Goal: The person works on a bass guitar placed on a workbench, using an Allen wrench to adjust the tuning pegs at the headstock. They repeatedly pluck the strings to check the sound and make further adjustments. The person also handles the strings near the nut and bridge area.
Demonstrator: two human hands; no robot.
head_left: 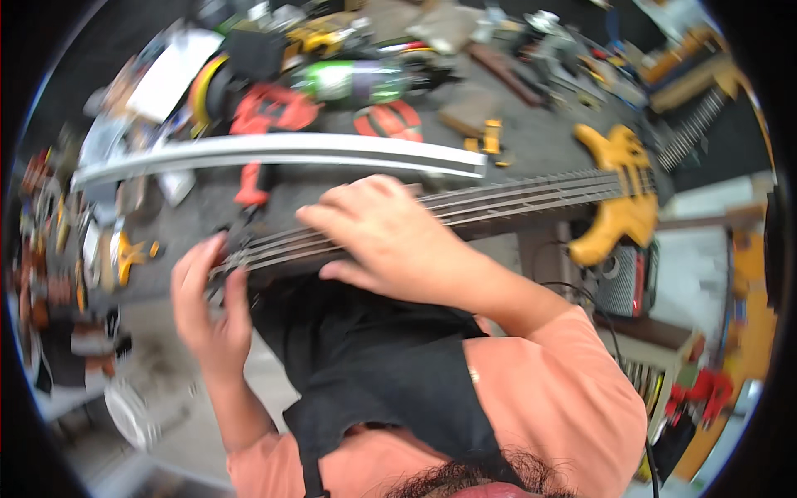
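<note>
An electric bass guitar lies across the bench edge in front of me, its yellow wooden body (618, 224) to the right and its dark neck with metal strings (515, 197) running left. My left hand (203, 299) is at the headstock end, fingers and thumb curled around it near the tuning pegs; exactly which part they grip is hard to make out. Over the middle of the neck, my right hand (378, 236) rests across the strings with its fingers outstretched and the thumb apart on the near side. It hides part of the strings.
Behind the neck lies a long white straightedge-like bar (282, 149). Farther back are a red-and-black power tool (270, 112), a green bottle (353, 80) and cluttered tools. A yellow clamp (129, 257) sits left. Another fretted neck (693, 129) stands far right, above a red-edged box (627, 278).
</note>
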